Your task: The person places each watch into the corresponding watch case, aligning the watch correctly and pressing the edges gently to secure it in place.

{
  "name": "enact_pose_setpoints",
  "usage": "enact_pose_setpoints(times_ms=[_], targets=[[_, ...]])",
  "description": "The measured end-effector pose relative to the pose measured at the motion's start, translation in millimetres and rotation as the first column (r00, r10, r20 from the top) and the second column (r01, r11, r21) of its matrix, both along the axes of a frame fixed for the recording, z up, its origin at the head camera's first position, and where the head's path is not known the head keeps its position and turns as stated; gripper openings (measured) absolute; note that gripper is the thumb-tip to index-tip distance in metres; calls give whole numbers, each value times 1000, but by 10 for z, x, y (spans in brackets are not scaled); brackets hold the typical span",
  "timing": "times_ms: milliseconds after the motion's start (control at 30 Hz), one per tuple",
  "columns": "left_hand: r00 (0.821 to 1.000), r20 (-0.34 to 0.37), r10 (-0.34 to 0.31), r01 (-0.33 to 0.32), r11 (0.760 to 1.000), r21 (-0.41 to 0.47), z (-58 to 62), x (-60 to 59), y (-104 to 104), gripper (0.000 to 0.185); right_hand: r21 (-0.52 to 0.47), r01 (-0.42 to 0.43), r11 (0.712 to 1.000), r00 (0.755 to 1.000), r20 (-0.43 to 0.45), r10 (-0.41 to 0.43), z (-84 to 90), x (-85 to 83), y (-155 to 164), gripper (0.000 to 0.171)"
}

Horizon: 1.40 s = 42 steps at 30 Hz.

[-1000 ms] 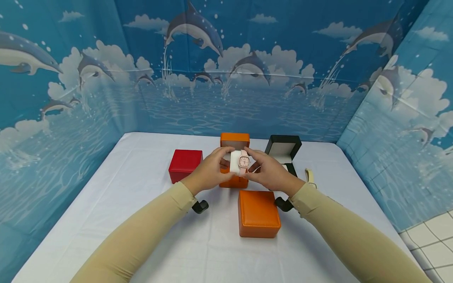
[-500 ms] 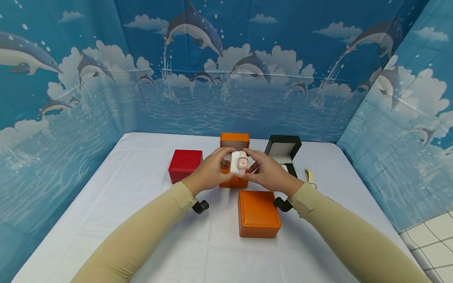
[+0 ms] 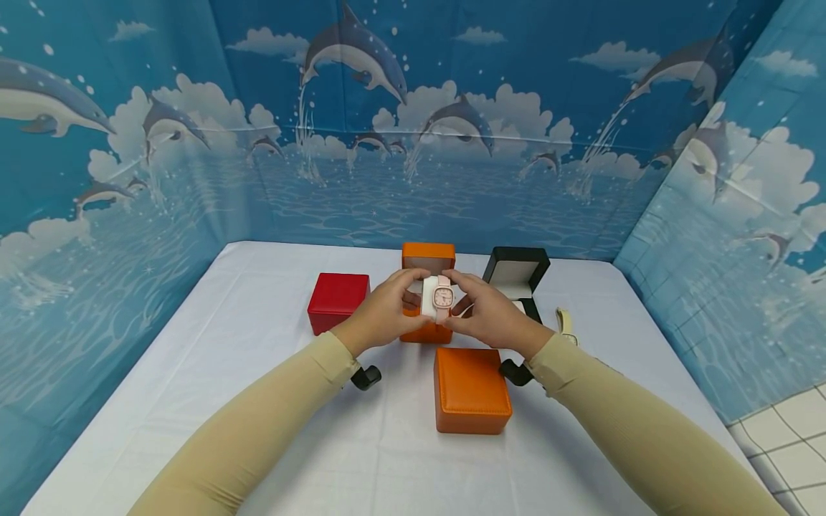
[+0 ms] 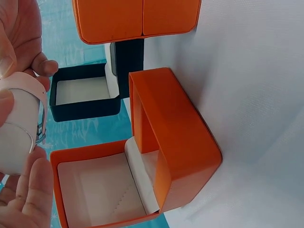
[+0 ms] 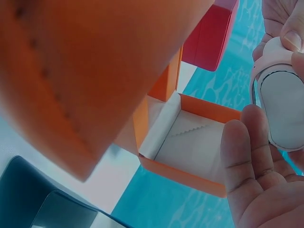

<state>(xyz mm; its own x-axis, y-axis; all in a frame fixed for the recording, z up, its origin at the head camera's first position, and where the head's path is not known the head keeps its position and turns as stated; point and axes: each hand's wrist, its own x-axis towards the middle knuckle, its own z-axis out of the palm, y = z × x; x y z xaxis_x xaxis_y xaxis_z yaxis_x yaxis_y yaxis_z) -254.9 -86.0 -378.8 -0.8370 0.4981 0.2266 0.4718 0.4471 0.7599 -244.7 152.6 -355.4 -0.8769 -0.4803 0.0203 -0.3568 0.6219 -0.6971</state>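
At frame centre, the open orange box [image 3: 426,326] sits directly below and behind both hands, its white-lined cavity facing up. Left hand [image 3: 381,313] and right hand [image 3: 488,313] pinch the white cushion [image 3: 429,297] from either side, equally near. The pink watch [image 3: 442,295] wraps it, strap running vertically.

Bright, even light from overhead, no hard glare. Head view sharp in the centre, with wide-angle bending at the edges; soft short shadows lie under the closed orange box [image 3: 472,389] on the white table [image 3: 193,401]. Left wrist view is clear on the open orange box [image 4: 156,152], but the near fingers [image 4: 28,190] are soft. Right wrist view is hazy and washed out, with a big out-of-focus orange surface [image 5: 85,71] filling the frame.
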Motion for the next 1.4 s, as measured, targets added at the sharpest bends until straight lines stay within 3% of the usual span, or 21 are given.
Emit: enact_pose_setpoints(times_ms=[1400], targets=[[1000, -5, -3, 3, 1000, 22, -10, 19, -1, 77, -21, -32, 999, 999, -10, 32, -11, -9, -57, 81]])
